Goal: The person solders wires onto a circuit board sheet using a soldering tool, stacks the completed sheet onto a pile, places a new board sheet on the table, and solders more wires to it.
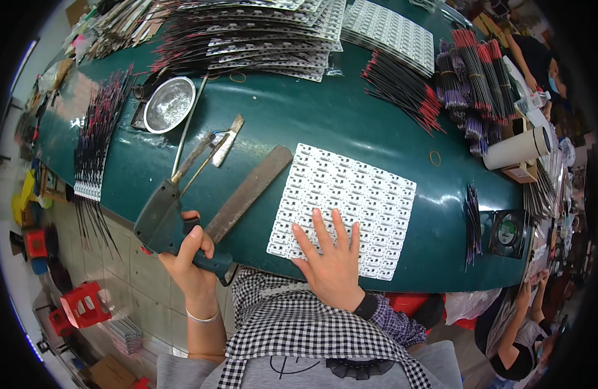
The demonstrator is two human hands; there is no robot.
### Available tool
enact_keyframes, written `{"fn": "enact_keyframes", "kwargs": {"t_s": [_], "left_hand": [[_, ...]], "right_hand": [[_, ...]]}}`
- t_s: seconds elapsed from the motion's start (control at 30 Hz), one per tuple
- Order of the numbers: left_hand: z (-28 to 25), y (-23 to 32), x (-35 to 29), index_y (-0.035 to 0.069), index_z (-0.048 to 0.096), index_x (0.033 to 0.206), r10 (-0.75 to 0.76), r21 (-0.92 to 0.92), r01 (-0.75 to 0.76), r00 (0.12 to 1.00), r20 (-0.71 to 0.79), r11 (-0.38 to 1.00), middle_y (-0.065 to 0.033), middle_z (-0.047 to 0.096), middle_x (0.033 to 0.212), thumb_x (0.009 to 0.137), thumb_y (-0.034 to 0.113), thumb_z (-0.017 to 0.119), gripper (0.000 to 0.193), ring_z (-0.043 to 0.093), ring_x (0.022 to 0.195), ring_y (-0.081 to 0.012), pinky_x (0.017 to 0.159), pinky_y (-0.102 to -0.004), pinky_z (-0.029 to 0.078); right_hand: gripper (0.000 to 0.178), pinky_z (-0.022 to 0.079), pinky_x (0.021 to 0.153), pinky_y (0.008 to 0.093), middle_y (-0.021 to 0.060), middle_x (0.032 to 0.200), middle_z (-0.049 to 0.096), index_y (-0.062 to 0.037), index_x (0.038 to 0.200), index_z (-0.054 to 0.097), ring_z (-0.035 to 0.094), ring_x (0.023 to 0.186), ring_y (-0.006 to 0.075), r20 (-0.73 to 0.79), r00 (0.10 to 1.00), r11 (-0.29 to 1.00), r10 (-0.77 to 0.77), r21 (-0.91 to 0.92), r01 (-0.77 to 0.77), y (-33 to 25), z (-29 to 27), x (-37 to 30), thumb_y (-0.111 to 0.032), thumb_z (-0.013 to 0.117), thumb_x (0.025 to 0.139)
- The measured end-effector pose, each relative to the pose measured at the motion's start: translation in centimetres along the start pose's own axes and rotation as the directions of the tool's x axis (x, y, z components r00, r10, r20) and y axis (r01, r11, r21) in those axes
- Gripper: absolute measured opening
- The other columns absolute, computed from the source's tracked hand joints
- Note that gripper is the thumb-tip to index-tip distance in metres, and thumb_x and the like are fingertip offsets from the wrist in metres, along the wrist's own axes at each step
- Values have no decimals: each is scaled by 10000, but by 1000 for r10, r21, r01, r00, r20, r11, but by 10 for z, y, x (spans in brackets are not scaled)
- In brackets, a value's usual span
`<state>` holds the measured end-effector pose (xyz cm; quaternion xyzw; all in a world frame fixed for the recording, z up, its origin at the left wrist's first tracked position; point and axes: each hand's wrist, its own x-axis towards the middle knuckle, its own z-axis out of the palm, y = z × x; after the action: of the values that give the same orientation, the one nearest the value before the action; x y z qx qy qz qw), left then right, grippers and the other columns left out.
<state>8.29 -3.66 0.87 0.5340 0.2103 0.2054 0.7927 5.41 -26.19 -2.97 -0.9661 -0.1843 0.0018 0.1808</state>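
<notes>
My left hand (194,258) is wrapped round the handle of a dark green soldering gun (161,217) near the table's front edge. The gun's metal tip and wire feeder point away from me, close to a small flat pale bar (227,144). With its fingers spread, my right hand (332,266) lies flat on a white panel of small circuit boards (351,188), over its near edge. Between the gun and the panel lies a long dark flat bar (250,191), worn along its surface.
A metal bowl (170,105) stands at the back left. Wired panels (273,48) are stacked behind, with bare panels (389,34) beside them. Black-and-red wires (402,91) lie at the far right, near a white cylinder (516,149). Another person's arms (522,311) show at right.
</notes>
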Motion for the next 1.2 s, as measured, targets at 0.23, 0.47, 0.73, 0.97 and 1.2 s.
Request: {"fn": "enact_keyframes", "kwargs": {"t_s": [0.23,0.47,0.73,0.97,1.2], "left_hand": [[-5,4,11,-96,580,1052,65,-15,-66,995,-78,998,-182,621,924,784,-26,646,285,523,504,-146,433,-264,416],[-24,13,20,-101,563,1088,110,-35,-117,981,-158,993,-188,623,988,768,-63,636,330,527,506,-146,431,-264,426],[-43,12,14,-80,565,1089,133,28,-131,963,-235,991,-161,620,941,768,-57,634,329,534,519,-141,433,-255,428],[-39,16,14,-87,564,1066,117,19,-115,968,-223,993,-145,602,881,765,-38,643,315,532,518,-148,443,-256,423],[-18,13,11,-89,573,1055,113,28,-109,978,-178,994,-136,595,841,775,-36,643,292,523,514,-143,439,-256,418]], "right_hand": [[635,226,1052,729,188,1548,322,-155,1415,498,272,1422,431,113,992,999,-49,-5,50,-17,-34,28,-290,707,831],[518,308,1127,561,136,1530,365,-67,1335,530,345,1411,347,104,771,778,-628,75,624,-5,-41,122,-88,601,823],[384,418,996,495,70,999,536,-86,1251,601,535,1004,233,127,497,506,-859,51,861,-8,-3,176,-132,559,872],[465,372,1083,541,101,1084,548,-63,1337,544,532,1084,264,287,386,422,-877,74,904,7,-26,184,-121,561,876],[442,346,1121,536,103,1103,533,-69,1304,554,521,1115,256,265,379,429,-886,162,889,46,-44,164,-110,593,866]]}}
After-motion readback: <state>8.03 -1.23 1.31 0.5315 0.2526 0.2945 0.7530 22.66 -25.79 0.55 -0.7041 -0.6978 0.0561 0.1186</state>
